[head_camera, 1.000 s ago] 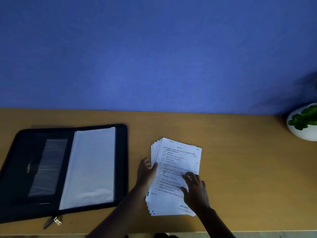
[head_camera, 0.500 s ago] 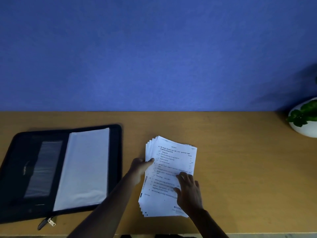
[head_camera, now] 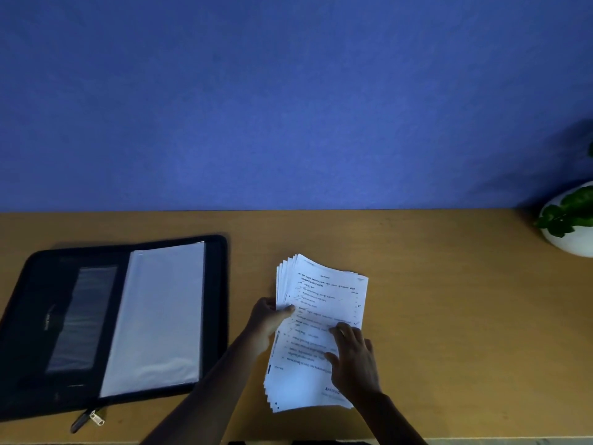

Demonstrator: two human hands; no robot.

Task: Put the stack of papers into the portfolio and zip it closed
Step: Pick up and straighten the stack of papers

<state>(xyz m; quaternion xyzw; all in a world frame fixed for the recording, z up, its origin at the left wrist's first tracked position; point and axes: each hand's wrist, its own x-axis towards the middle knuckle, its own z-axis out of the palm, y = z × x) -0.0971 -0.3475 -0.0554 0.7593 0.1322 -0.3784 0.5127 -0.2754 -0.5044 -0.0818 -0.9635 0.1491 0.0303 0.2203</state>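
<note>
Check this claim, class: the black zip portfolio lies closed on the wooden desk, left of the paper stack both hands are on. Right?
Wrong in one respect: the head view shows the black zip portfolio lying open, not closed. It is left of the white paper stack, as stated.

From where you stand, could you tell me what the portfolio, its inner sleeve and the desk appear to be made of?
Portfolio: black, matte, probably fabric or faux leather; its padded rim runs to a metal zipper pull.
Inner sleeve: pale and slightly glossy, likely translucent plastic, judging by its soft sheen and ripples.
Desk: smooth tan surface, seemingly laminate or wood veneer; no grain can be made out.
</note>
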